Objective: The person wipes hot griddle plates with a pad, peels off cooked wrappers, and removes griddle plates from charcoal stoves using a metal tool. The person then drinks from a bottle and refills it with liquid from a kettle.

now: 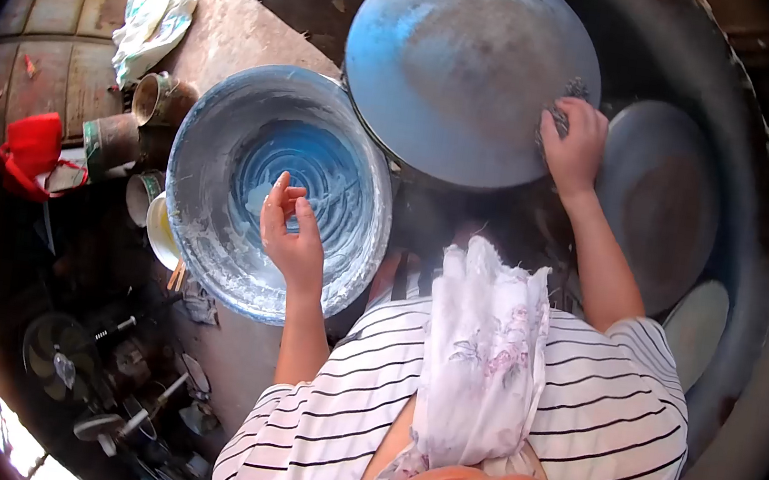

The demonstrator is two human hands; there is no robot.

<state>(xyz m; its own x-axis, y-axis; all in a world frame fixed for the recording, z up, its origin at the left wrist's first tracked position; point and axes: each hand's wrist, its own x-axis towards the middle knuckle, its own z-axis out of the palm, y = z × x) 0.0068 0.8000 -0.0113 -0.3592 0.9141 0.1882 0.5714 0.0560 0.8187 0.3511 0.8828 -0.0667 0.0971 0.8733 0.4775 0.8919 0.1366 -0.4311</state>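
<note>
Fingers of the right hand were clamped on a dark wad near the right edge of a round plate, in the head view. The left hand, thumb apart from loosely curled fingers, hung over a basin.

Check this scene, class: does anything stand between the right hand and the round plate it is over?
Yes: a dark grey wad, held in the right hand, lies between the fingers and the round plate, near its right edge. Nothing else visible intervenes.
</note>
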